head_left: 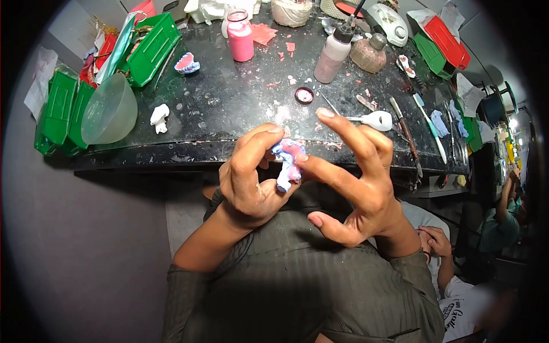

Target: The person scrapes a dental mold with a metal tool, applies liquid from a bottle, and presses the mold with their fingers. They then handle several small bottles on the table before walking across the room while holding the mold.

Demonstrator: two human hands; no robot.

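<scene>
Just in front of the bench edge, my left hand (pixel 249 174) is closed around a small dental cast (pixel 284 178), pale blue and white with pink material over part of it. The fingers and thumb hide some of the cast. My right hand (pixel 369 191) is open, its fingers spread. One fingertip of it touches the pink area, while the thumb stands apart below. Beyond my hands on the bench (pixel 217 123) are a round dark-rimmed cap (pixel 304 95) and a white-handled tool (pixel 377 120).
A pink jar (pixel 240 37) and a dropper bottle (pixel 333 57) stand farther back. Left are a translucent bowl (pixel 110 108), green bins (pixel 150 48) and a white cast piece (pixel 160 118). A toothbrush (pixel 430 126) and brush (pixel 405 126) lie right. Another person's hand (pixel 437 240) shows lower right.
</scene>
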